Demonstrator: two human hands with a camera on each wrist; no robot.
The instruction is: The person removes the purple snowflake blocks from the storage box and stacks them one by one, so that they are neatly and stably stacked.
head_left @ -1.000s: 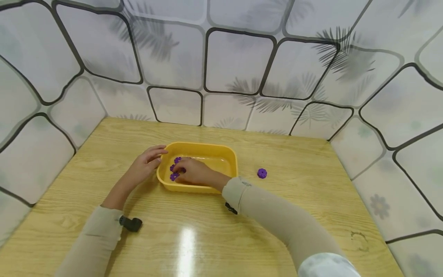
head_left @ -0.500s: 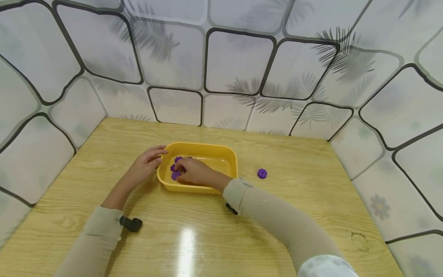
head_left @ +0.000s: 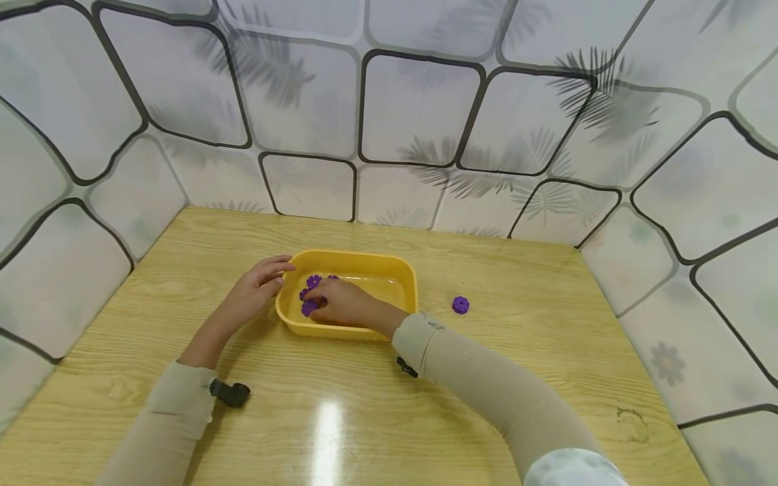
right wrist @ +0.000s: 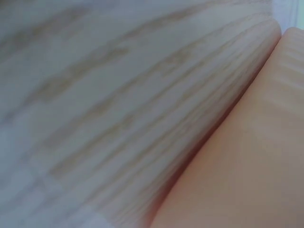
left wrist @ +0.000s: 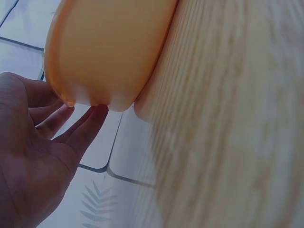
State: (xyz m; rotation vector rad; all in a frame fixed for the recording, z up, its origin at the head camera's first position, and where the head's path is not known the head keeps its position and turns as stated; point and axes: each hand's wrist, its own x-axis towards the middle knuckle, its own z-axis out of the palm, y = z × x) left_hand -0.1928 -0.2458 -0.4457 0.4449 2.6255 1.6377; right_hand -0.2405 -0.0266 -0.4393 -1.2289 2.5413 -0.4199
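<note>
In the head view a yellow plastic tray (head_left: 389, 270) stands on the table. My left hand (head_left: 248, 295) rests its fingertips against the tray's left end. The left wrist view shows those extended fingers (left wrist: 88, 128) touching the tray's outer wall (left wrist: 111, 52). My right hand (head_left: 344, 302) reaches down into the tray's left half, fingers and thumb curled around a purple flower-shaped piece (head_left: 309, 308), partly hidden by them. Another purple piece (head_left: 313, 281) lies just behind the fingers, with more purple showing around them. The right wrist view shows only the tray's outside (right wrist: 247, 156) and the table.
A separate purple flower-shaped piece (head_left: 460, 305) lies on the wooden table (head_left: 516, 324) to the right of the tray. Patterned panels (head_left: 419, 108) enclose the table at the back and sides. Black wrist cameras, such as the left one (head_left: 229, 393), stick out from both sleeves.
The fingers of my right hand have shifted slightly within the tray, and the nearest purple piece has moved a little to the right. My left hand has stayed in place.
</note>
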